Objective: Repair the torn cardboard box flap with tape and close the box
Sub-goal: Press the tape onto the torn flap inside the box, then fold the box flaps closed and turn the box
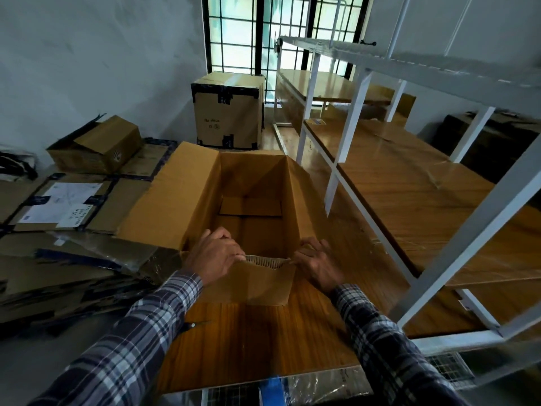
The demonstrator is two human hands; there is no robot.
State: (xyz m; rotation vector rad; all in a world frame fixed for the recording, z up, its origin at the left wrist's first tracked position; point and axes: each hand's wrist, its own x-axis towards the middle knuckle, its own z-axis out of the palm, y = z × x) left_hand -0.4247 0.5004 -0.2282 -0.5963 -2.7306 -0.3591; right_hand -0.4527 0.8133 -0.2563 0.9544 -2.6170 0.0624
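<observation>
An open brown cardboard box [257, 183] stands on a wooden table in front of me. Its left flap [169, 197] is folded outward and its far flap stands up. The near flap [257, 281] hangs toward me, and its ragged corrugated top edge [266, 260] shows between my hands. My left hand [212, 254] grips the left end of that edge, fingers curled over it. My right hand [317, 263] grips the right end the same way. Inside the box the bottom flaps lie flat. A blue roll, possibly tape [273, 388], pokes up at the bottom edge of view.
Flattened and stacked cardboard boxes [67, 206] fill the left side. A taped box [228, 109] stands at the back by the barred window. A white metal rack [439, 136] with wooden shelves runs along the right. Scissors [190, 325] lie on the table under my left forearm.
</observation>
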